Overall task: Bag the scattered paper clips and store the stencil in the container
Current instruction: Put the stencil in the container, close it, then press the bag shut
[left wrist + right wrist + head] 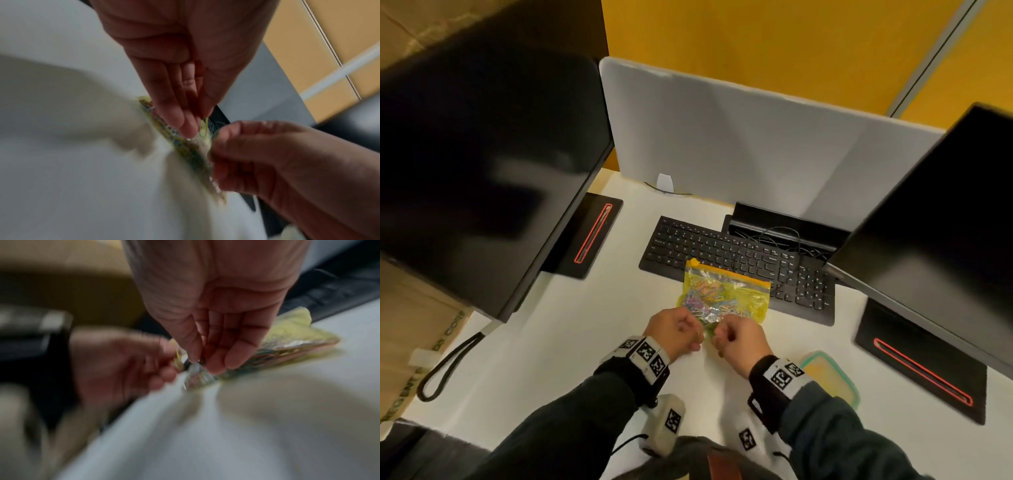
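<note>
A clear yellow zip bag [726, 294] full of coloured paper clips lies on the white desk [571, 329], its far edge over the front of the keyboard. My left hand [677, 329] and right hand [739, 337] meet at the bag's near edge, each pinching it with curled fingers. In the left wrist view the left hand [188, 128] pinches the bag [185, 146] and a yellow clip [204, 128] shows by its thumb. The right wrist view shows the right hand [207, 365] pinching the bag's [287, 344] blurred near corner. I see no stencil.
A black keyboard [736, 263] lies behind the bag, with a tangle of cable on it. Black monitors [482, 164] stand left and right, and a grey divider panel [739, 144] closes the back. A clear container with a green rim [832, 377] sits by my right forearm.
</note>
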The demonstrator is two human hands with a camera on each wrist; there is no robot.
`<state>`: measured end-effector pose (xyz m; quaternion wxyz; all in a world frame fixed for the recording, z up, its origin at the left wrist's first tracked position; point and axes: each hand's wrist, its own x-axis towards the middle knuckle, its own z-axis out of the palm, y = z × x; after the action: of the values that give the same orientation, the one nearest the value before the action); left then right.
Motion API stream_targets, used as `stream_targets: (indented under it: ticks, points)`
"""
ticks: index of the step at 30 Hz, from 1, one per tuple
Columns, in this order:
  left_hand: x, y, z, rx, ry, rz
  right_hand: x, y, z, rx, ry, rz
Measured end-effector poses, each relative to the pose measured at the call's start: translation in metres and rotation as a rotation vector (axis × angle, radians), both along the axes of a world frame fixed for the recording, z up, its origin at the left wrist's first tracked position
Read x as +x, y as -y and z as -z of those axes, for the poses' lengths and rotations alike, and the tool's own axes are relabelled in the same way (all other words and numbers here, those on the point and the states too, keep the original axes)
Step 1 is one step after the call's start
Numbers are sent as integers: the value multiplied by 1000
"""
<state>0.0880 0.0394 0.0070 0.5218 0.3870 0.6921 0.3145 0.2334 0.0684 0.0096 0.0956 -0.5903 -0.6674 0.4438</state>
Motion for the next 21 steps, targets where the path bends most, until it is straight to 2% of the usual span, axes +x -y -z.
stream_targets:
  ticks: [2,3,6,9,13,14,17,21]
  points:
    - [0,-10,0,12,71,-41,-2,-10,-7,-164,-294,182]
    - [1,-14,-2,25,101,-47,-3,-15,-10,-196,-316,165]
    - [3,-23,-5,27,152,-56,-8,-29,-11,-120,-209,68]
    - [0,-32,-5,9,156,-69,-9,-43,-7,-35,-90,56]
    - [-17,-62,-1,116,-262,-105,-16,-66,-15,44,28,-4]
    - [-21,-71,1,116,-310,-112,-20,-74,-19,69,59,-39]
    - [-26,-94,8,43,-358,-66,-35,-99,-28,132,155,-141]
    - [-28,-109,15,-15,-329,-60,-54,-122,-32,140,220,-222]
